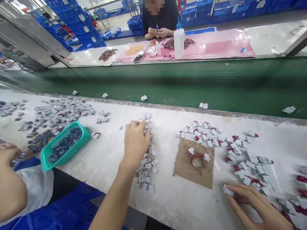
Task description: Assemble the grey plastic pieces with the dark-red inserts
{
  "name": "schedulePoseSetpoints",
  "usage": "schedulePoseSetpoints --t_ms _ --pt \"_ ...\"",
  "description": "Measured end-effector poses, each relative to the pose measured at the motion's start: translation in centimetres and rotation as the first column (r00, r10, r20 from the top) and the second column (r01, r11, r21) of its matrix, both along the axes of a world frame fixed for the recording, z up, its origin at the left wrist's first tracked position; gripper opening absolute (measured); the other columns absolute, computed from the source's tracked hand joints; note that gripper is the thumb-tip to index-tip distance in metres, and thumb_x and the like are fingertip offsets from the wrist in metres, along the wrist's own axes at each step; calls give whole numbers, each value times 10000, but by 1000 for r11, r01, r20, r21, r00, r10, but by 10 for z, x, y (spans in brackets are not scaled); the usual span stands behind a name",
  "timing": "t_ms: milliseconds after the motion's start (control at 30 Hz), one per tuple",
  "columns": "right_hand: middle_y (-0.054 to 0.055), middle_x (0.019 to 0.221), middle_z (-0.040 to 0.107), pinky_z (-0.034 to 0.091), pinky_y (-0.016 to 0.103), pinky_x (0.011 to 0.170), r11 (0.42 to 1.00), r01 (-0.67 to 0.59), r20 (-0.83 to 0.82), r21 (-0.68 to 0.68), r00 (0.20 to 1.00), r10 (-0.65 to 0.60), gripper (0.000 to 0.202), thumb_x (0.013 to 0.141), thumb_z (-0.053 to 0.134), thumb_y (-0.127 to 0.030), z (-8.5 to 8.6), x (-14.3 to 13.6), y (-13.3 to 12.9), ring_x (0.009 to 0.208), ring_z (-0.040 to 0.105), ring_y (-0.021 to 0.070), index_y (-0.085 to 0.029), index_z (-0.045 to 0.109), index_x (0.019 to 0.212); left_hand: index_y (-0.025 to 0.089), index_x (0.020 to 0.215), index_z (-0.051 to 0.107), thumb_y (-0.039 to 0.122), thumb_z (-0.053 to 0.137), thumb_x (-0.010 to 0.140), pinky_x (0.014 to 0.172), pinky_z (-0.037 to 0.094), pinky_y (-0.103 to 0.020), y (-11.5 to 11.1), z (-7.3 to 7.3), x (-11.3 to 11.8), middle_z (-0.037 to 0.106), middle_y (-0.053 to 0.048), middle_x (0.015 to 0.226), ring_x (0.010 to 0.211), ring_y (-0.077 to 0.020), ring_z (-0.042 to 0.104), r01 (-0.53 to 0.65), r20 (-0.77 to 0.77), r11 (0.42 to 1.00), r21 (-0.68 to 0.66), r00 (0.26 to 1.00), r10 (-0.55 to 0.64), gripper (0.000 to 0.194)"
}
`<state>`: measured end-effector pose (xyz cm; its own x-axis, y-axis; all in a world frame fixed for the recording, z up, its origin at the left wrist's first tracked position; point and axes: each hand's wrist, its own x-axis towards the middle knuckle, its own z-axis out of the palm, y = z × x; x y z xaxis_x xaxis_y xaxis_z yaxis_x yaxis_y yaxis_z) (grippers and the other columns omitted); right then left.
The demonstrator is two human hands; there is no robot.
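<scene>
My left hand (pixel 136 140) reaches over the upper part of a column of small grey-white blocks (pixel 148 163). Its fingers and thumb close around one small block (pixel 146 126), partly hidden by the fingertips. At the lower right, my right hand (pixel 260 206) pinches another small grey-white block (pixel 228 190) between thumb and fingers, just over the table. Beside that hand spreads a loose group of grey-white blocks with dark red parts (pixel 249 164). Between my hands lies a brown cardboard square (pixel 182 169) bearing a round red-rimmed dish (pixel 196 162) and some pieces.
A teal basket (pixel 82 137) of dark pieces stands left, near heaps of grey pieces (pixel 59 110) and a co-worker's arm (pixel 9 185). Several pieces rest along the green conveyor belt (pixel 168 80). Across it, another person (pixel 160 19) works behind a white bottle (pixel 178 43).
</scene>
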<state>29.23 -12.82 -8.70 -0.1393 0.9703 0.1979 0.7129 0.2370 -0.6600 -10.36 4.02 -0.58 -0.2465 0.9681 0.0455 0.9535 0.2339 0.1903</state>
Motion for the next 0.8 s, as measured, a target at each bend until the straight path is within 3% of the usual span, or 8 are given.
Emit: schedulePoseSetpoints --t_ms 133,267,367,433,500,567,700,800 --pt "22 1036 890 731 250 752 992 61 11 -110 998 -60 249 1111 757 -461 21 -3 1 785 878 203 -292 843 1272 177 1196 807 183 549 1028 1130 590 -579 11 -11 -4 742 -205 1242 1266 -426 677 7 16 999 -34 1000 -6 308" --pt "63 1102 897 723 284 729 973 160 -30 -164 985 -167 289 1135 717 -424 37 -14 8 903 878 237 -291 879 1335 249 1094 735 283 585 1022 1078 588 -582 14 -8 -4 784 -173 1178 1218 -428 699 7 21 1000 4 1000 -7 169" --pt "71 1035 890 726 317 743 947 222 -144 -232 955 -259 290 1129 731 -424 44 -29 17 872 862 245 -289 908 1315 290 1096 697 334 604 1030 934 584 -512 -3 1 9 803 -93 1042 1009 -359 738 42 160 996 81 986 -54 123" --pt "54 943 864 722 329 715 918 256 -248 -303 909 -335 308 1120 745 -448 48 -40 25 782 832 231 -292 914 1325 298 1062 706 331 612 1026 869 561 -470 -22 3 25 798 -63 982 936 -321 734 151 236 980 126 956 -177 106" --pt "34 848 835 705 321 658 893 243 -353 -379 854 -382 290 1106 761 -464 53 -48 33 708 808 218 -295 931 1271 296 996 721 307 602 1029 833 552 -444 -40 -2 44 794 -52 938 916 -301 731 305 282 947 96 905 -320 123" --pt "18 772 823 698 312 632 872 198 -457 -447 788 -413 231 1083 800 -459 55 -54 40 659 797 208 -293 938 1166 286 951 724 285 575 1049 806 554 -431 -55 -12 59 802 -53 932 910 -291 737 408 333 913 2 861 -385 178" --pt "4 774 858 715 292 658 864 106 -634 -492 636 -440 112 1039 886 -407 56 -61 51 664 819 190 -297 907 1041 268 1045 739 326 558 1109 800 554 -432 -70 -28 72 811 -66 983 952 -309 761 378 376 921 -94 870 -319 200" --pt "11 820 888 724 272 688 871 84 -653 -484 628 -424 73 1034 901 -366 56 -65 56 710 844 181 -293 903 1025 260 1168 753 413 626 1116 809 563 -432 -75 -32 72 804 -65 1020 960 -314 765 309 400 949 -60 879 -261 206"
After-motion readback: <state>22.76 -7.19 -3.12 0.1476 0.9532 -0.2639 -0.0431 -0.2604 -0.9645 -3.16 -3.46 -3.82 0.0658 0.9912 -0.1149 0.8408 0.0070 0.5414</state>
